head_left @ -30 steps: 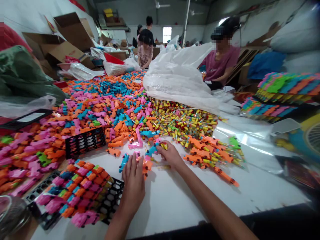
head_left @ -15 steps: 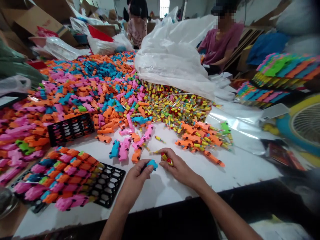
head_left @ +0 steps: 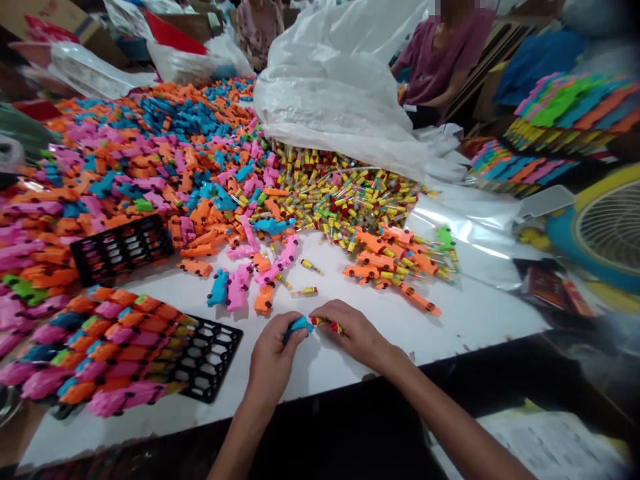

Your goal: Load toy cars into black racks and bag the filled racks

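Between the thumb and fingers of my left hand [head_left: 273, 353] is a small blue toy car [head_left: 299, 325]. My right hand [head_left: 357, 332] is closed on small yellow-and-red tubes [head_left: 334, 327]; the end of one touches or nearly touches the car. How many tubes lie in the palm is hidden. Just beyond my hands, a loose tube [head_left: 304, 291] lies on the white table [head_left: 345, 380]. Close by are an orange car [head_left: 263, 300], a pink car [head_left: 239, 287] and a blue car [head_left: 219, 288]. Orange cars with tubes [head_left: 385, 260] form a small heap to the right.
At left, a black grid tray [head_left: 213, 360] holds rows of cars on tubes; another black tray [head_left: 123, 248] leans on the big car pile [head_left: 150, 160]. Yellow tubes [head_left: 345, 200] spill from a plastic bag [head_left: 335, 100]. A fan [head_left: 600, 227] stands right. Two people sit across.
My right hand has brought a tube against or close to the blue car's end. A loose tube now lies on the table beyond my hands. The view has tilted down slightly.
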A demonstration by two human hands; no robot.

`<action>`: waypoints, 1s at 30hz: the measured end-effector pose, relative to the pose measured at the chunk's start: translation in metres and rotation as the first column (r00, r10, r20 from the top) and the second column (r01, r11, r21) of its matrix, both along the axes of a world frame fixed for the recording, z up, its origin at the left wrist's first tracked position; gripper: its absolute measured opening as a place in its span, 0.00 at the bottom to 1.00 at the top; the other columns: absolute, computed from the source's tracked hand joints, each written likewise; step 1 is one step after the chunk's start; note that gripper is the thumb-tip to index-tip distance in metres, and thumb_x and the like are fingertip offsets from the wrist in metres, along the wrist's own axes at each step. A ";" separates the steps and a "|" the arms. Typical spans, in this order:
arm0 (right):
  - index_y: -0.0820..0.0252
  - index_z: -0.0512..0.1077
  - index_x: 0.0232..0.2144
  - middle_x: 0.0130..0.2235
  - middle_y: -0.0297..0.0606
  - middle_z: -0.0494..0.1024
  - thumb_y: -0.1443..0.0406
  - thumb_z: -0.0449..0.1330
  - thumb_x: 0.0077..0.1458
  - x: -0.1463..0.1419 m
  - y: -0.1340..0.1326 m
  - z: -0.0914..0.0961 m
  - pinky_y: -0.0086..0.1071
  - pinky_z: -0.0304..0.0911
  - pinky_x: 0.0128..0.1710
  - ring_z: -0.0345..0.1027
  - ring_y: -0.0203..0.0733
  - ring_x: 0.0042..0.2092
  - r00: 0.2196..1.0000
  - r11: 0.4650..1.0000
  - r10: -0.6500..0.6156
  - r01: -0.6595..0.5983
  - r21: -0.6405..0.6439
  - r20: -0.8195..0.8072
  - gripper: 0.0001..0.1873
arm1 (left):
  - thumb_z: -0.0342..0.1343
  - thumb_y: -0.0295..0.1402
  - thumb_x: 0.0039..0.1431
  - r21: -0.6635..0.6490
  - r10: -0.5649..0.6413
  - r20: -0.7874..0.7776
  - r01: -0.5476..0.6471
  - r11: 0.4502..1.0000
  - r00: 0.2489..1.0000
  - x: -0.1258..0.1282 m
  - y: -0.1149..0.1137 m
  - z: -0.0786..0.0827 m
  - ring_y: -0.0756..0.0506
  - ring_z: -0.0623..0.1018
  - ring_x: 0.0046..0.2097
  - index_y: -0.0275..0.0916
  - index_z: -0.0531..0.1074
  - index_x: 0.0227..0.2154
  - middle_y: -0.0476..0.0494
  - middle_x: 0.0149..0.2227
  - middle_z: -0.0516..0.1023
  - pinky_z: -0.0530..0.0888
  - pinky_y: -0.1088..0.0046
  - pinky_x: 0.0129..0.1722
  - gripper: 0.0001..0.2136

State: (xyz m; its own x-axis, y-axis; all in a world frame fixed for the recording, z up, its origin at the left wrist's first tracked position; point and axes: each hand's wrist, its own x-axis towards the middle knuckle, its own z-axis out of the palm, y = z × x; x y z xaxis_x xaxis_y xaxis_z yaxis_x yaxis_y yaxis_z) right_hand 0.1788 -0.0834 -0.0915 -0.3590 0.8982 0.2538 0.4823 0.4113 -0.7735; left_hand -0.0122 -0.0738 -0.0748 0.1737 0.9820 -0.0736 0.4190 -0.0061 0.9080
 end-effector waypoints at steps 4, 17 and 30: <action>0.59 0.69 0.47 0.43 0.43 0.76 0.69 0.52 0.62 0.000 0.002 -0.002 0.37 0.65 0.47 0.67 0.42 0.47 1.000 1.000 -0.006 0.006 0.025 -0.022 0.13 | 0.55 0.41 0.53 0.008 -0.005 -0.012 0.005 1.000 1.000 -0.001 0.000 0.001 0.45 0.74 0.43 0.43 0.74 0.38 0.46 0.38 0.77 0.70 0.66 0.46 0.12; 0.61 0.68 0.42 0.35 0.42 0.73 0.69 0.48 0.63 -0.007 -0.010 -0.006 0.33 0.62 0.36 0.63 0.42 0.38 0.980 0.970 0.084 -0.122 0.208 0.182 0.10 | 0.59 0.38 0.45 -0.185 0.096 0.072 -0.082 0.979 0.993 -0.001 -0.004 -0.002 0.44 0.76 0.38 0.41 0.76 0.30 0.47 0.33 0.79 0.71 0.66 0.43 0.09; 0.57 0.69 0.45 0.42 0.44 0.73 0.65 0.52 0.62 0.066 0.003 0.013 0.41 0.61 0.45 0.65 0.47 0.45 0.867 0.860 -0.436 0.321 0.396 0.244 0.11 | 0.47 0.39 0.61 0.343 0.068 -0.299 0.040 0.939 0.952 -0.006 0.045 0.020 0.43 0.74 0.47 0.40 0.71 0.46 0.39 0.47 0.74 0.72 0.63 0.48 0.15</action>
State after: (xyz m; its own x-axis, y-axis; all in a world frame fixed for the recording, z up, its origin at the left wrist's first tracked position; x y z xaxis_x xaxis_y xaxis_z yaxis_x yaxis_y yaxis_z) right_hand 0.2446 -0.0805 -0.0790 -0.1196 0.8620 0.4927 0.8455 0.3485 -0.4045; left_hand -0.0180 -0.0291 -0.0550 0.1826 0.9584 0.2192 0.6744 -0.2843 0.6814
